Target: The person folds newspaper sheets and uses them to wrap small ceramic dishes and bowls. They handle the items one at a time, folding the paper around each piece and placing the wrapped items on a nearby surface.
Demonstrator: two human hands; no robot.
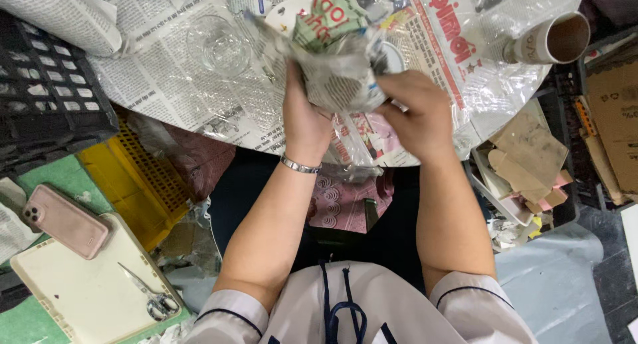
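Note:
A bundle wrapped in newspaper sits at the near edge of a table covered with newspaper sheets. My left hand grips the bundle's left side, a silver bracelet on its wrist. My right hand presses the paper against the bundle's right side. What is inside the wrap is hidden. A clear glass bowl stands on the newspaper just left of the bundle.
A roll of tape with a cardboard core lies at the table's right. A black crate and a yellow crate are at the left. A pink phone and scissors rest on a cream lid. A tray of cardboard scraps is at the right.

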